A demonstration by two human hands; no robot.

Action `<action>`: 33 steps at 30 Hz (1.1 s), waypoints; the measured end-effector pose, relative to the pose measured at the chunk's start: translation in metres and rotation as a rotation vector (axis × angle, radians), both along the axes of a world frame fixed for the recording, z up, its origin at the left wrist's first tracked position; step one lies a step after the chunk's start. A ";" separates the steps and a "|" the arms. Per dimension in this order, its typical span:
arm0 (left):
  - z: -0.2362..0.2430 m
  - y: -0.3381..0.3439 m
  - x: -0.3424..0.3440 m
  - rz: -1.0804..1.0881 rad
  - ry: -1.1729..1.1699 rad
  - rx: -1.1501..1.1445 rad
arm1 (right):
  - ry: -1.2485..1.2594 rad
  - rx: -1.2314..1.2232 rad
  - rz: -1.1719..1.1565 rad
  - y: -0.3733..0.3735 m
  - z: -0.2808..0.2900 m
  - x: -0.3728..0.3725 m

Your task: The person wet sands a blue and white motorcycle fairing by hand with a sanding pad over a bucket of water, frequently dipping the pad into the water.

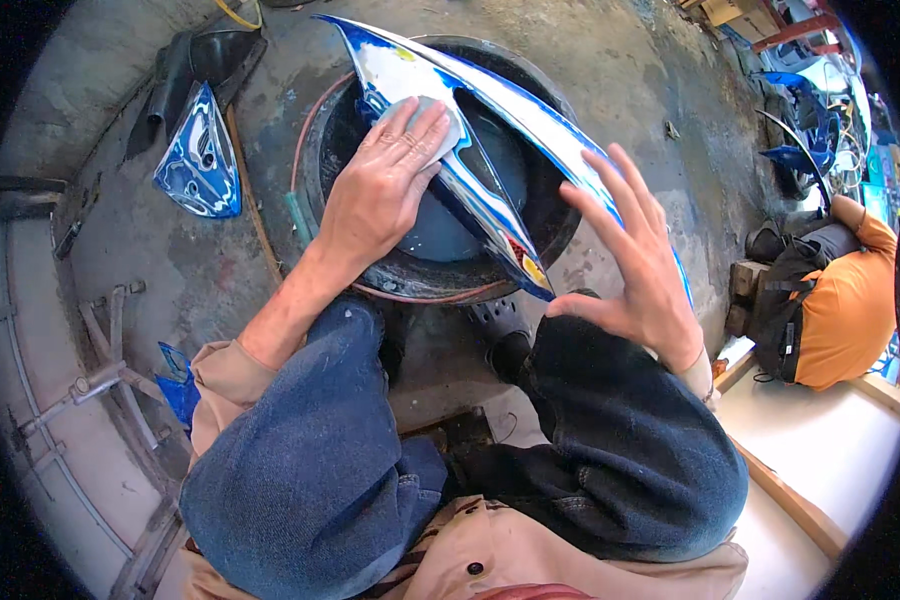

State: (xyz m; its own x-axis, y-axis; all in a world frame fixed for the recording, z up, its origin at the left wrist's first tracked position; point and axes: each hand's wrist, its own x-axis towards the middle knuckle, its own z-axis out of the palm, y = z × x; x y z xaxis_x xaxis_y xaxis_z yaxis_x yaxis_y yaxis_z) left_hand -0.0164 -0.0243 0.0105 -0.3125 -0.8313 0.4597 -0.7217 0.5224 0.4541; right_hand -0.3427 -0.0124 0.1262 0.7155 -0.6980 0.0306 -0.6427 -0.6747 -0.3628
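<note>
A blue and white motorcycle fairing panel (400,72), forked into two long arms, lies slantwise across a round black tub (315,165) of cloudy water. My left hand (385,185) is on the panel's left arm, its fingers together over a thin grey sanding pad (452,130) pressed to the painted surface. Over the panel's right arm is my right hand (635,265), fingers spread and holding nothing. Its thumb is close to the pointed tip of the left arm, which bears a red and yellow patch.
Another blue and white panel (200,160) lies on the concrete floor at left, beside a black sheet (185,75) and a wooden stick (252,200). Metal frame tubing (95,385) stands at lower left. A person in orange (850,300) sits at right, near more blue parts (815,125).
</note>
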 end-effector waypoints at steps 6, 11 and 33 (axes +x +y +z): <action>0.010 0.028 -0.029 -0.240 -0.046 -0.007 | 0.076 0.154 -0.079 -0.009 -0.028 -0.016; 0.013 0.034 -0.033 -0.483 0.034 0.019 | 0.091 0.166 -0.103 -0.011 -0.023 -0.008; 0.012 0.065 -0.036 -0.421 -0.150 -0.058 | 0.129 0.247 -0.135 -0.018 -0.016 0.004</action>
State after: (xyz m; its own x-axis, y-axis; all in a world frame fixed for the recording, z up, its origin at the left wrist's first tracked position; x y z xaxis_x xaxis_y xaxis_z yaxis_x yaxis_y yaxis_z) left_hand -0.0524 0.0411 0.0227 -0.6849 -0.5914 0.4256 -0.4963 0.8064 0.3217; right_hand -0.3391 -0.0307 0.1105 0.6025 -0.7620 -0.2372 -0.7721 -0.4813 -0.4151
